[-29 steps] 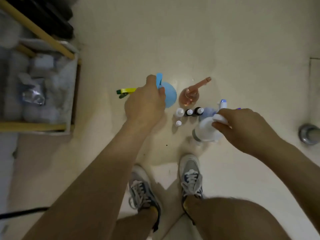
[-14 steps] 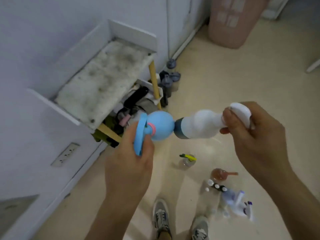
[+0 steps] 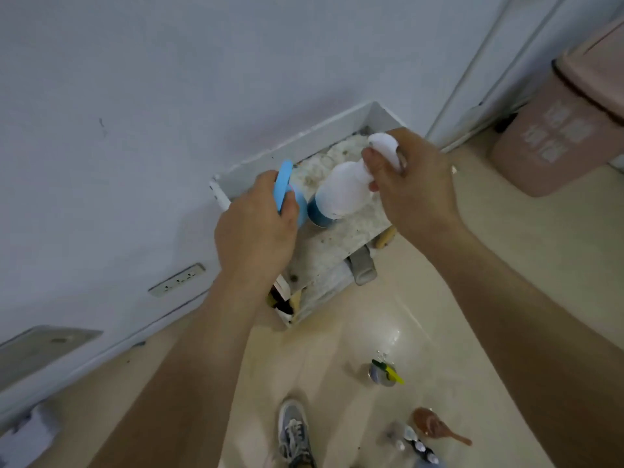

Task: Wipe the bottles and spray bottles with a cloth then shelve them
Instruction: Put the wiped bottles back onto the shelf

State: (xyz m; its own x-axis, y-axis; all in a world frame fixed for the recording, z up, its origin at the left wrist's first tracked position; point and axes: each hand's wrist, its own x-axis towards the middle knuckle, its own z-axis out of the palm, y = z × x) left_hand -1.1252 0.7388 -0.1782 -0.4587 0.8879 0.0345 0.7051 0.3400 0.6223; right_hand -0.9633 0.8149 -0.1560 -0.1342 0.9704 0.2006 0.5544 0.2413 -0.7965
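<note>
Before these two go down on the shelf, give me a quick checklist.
1. Left hand grip on blue spray bottle: ok, fingers curled round it.
2. Right hand grip on white bottle: ok, held by its top.
3. White bottle upright: not ok, tilted, base toward the blue one.
4. Landing spot on top shelf: ok, bare surface shows below both bottles.
5. Shelf surface clean: not ok, spotted and stained.
6. Bottles wiped: cannot tell from this view.
</note>
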